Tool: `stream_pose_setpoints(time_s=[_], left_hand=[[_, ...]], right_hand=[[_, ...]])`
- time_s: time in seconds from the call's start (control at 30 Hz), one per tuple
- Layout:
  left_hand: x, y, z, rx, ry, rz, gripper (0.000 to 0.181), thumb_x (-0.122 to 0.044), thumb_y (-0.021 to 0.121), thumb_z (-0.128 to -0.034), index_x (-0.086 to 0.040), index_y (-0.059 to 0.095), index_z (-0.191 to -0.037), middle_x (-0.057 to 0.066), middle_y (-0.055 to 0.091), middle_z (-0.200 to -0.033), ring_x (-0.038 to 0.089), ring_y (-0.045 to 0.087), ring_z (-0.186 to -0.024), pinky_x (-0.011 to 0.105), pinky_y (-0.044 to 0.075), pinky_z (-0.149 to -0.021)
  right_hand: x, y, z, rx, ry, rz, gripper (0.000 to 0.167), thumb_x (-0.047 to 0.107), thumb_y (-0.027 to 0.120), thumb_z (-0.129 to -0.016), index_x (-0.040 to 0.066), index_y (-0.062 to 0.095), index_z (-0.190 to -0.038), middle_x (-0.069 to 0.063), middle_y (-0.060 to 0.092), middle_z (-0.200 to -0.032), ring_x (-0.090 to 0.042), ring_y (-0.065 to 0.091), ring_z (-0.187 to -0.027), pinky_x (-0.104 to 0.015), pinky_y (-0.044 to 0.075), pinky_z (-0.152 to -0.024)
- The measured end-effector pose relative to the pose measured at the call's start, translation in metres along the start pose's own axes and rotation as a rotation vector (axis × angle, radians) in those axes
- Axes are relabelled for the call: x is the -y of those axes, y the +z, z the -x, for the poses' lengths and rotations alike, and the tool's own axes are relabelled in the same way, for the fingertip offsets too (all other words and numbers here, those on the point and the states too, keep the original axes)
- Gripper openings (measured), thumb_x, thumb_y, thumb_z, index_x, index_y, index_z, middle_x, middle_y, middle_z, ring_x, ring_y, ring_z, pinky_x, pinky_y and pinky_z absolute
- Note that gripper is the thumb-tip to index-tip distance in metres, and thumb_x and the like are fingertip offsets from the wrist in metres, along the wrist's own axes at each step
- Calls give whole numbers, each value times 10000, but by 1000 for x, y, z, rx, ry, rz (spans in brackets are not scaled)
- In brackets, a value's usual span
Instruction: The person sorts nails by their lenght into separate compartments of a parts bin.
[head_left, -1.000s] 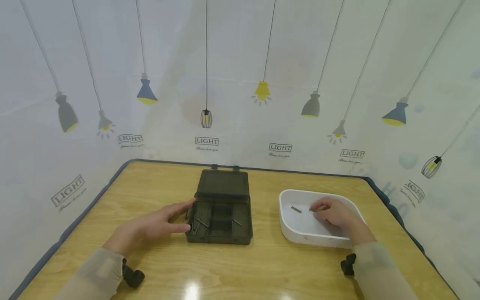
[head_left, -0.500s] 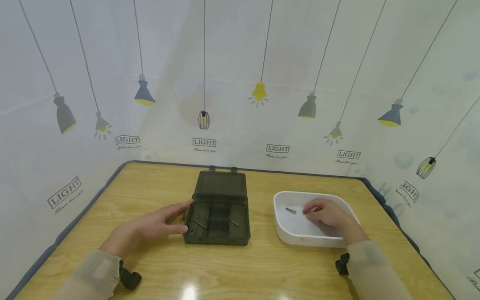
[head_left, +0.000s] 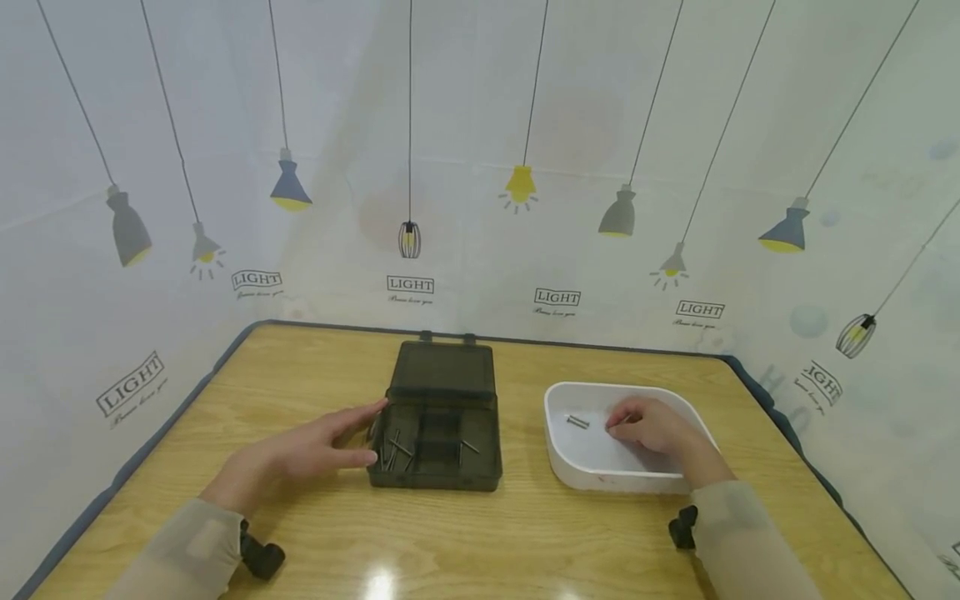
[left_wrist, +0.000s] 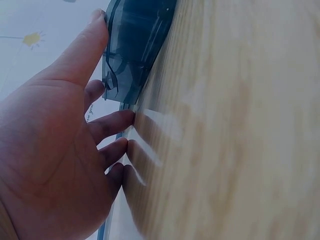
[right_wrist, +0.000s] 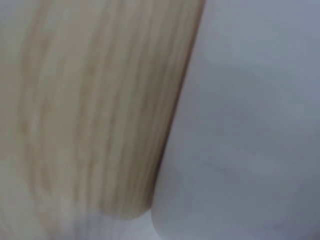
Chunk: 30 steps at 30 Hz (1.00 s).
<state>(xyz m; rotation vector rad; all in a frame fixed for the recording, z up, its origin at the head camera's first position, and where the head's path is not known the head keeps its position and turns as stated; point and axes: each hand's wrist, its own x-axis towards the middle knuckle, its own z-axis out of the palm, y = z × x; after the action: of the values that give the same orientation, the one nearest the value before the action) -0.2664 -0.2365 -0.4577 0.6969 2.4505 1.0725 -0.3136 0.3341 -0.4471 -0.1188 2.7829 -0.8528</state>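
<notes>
My left hand (head_left: 322,446) rests against the left side of an opened dark translucent plastic box (head_left: 438,479), thumb and fingers extended. In the left wrist view its thumb and a fingertip touch the box (left_wrist: 135,45), while the other fingertips meet the table. Several thin metal screws (head_left: 401,448) lie in the box's left compartment and a few in the right. Inside a white tray (head_left: 630,478), my right hand (head_left: 656,429) pinches near the floor with thumb and fingers curled together; the small screw there is mostly hidden. A pair of silver screws (head_left: 577,422) lies left of the fingertips.
The box's lid (head_left: 444,367) lies folded back toward the rear edge of the wooden table (head_left: 480,533). Bare wood separates box and tray. A printed curtain (head_left: 465,167) stands behind and at both sides. The right wrist view shows the tray's outer wall (right_wrist: 240,125).
The right fingertips have closed over the small screw that showed beside them earlier. The left hand keeps its place at the box. The head view has shifted slightly.
</notes>
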Motion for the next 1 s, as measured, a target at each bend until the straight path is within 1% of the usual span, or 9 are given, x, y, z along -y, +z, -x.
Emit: stream_pose_setpoints(time_s=[0.17,0.3,0.4,0.53,0.73,0.87,0.93,1.0], left_hand=[[-2,-1,1,5,16,1,917,-457,696,-1080,-219,160,-1785,216,214,-1822,485,192,-1683,698,165,-1352],[-2,0,0,0,17,-3,908,-461,695,-1080,-235,169,-1784,210,228,-1821,478,210,-1681,692,178,-1353],[-3,0,1,0,9,3,904,-462,696,-1079,-253,171,-1784,201,224,-1824,467,209,-1685,679,180,-1357],[-3,-1,1,6,8,17,902,-452,693,-1083,-254,162,-1785,206,208,-1827,471,197,-1687,681,177,-1357],[-3,-1,0,2,18,17,894,-433,688,-1090,-232,163,-1785,219,213,-1822,482,201,-1682,690,174,-1355],[-2,-1,0,2,9,13,901,-450,689,-1086,-242,160,-1785,211,208,-1826,477,193,-1686,689,169,-1357],[-1,-1,0,-1,-1,12,905,-464,693,-1080,-256,164,-1785,196,208,-1829,465,189,-1690,678,165,-1361],[0,-1,0,-1,-2,13,908,-467,693,-1078,-259,162,-1785,197,206,-1829,465,186,-1691,675,165,-1361]], right_hand=[[3,-2,4,4,18,-2,86,198,775,-1023,135,782,-1080,-41,723,-1058,-222,606,-966,-313,489,-789],[6,-3,8,-5,34,-23,93,203,772,-1028,136,773,-1091,-53,725,-1093,-234,611,-992,-319,503,-808],[6,-4,10,-20,33,-27,99,197,768,-1030,123,769,-1096,-58,718,-1088,-235,605,-996,-317,496,-810],[3,-5,13,-34,37,-16,97,166,763,-1026,93,765,-1089,-66,709,-1059,-230,600,-970,-311,483,-785],[-4,-7,14,-36,58,-5,80,168,759,-1027,103,767,-1073,-66,698,-1049,-232,596,-949,-311,477,-762],[-4,-7,14,-36,51,-16,106,193,750,-1044,112,766,-1111,-67,695,-1061,-236,598,-961,-319,481,-768],[-2,-8,14,-38,48,-39,123,198,734,-1057,115,762,-1144,-65,691,-1076,-238,599,-969,-322,489,-774],[2,-9,14,-36,25,-61,145,210,719,-1071,111,756,-1170,-65,687,-1073,-234,603,-953,-324,503,-763]])
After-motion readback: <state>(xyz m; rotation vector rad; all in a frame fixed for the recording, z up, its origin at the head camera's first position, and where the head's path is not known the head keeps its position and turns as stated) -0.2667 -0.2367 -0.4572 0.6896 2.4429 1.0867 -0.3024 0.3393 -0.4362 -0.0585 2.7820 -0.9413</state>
